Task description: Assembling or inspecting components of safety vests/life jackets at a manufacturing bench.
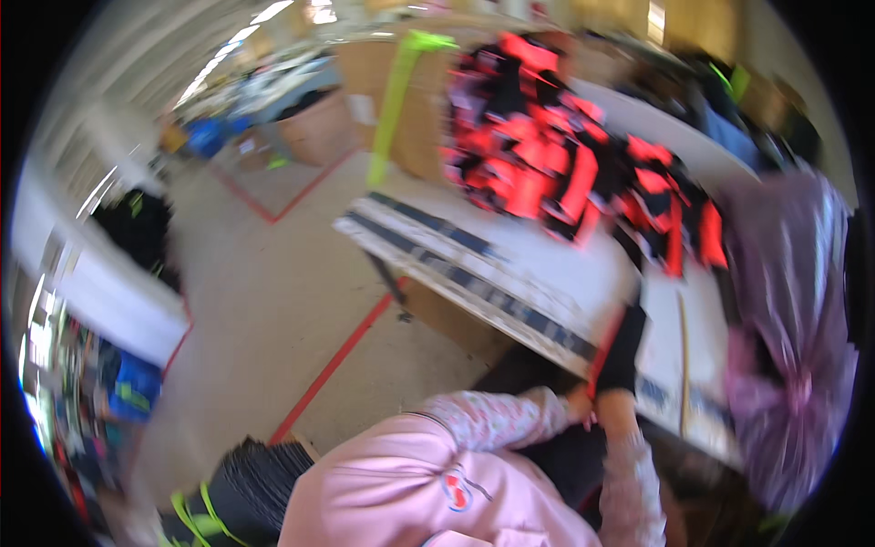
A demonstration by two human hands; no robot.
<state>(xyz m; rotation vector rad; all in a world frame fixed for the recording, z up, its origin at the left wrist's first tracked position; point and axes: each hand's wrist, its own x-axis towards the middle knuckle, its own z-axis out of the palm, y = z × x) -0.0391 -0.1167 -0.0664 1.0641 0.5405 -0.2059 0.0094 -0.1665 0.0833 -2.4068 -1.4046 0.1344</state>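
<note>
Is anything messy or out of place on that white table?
The red and black garments lie in a loose, untidy heap on the white table. One black piece hangs over the table's near edge, by the hands.

The black cloth piece (622, 351) with a red edge hangs upright from the table's near edge, its lower end pinched between my hands, its upper end lying on the white top.

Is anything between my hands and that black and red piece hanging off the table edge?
Nothing visible. Both hands, left and right, meet at the lower end of the black and red fabric piece draped over the table edge. Blur hides the grip.
</note>
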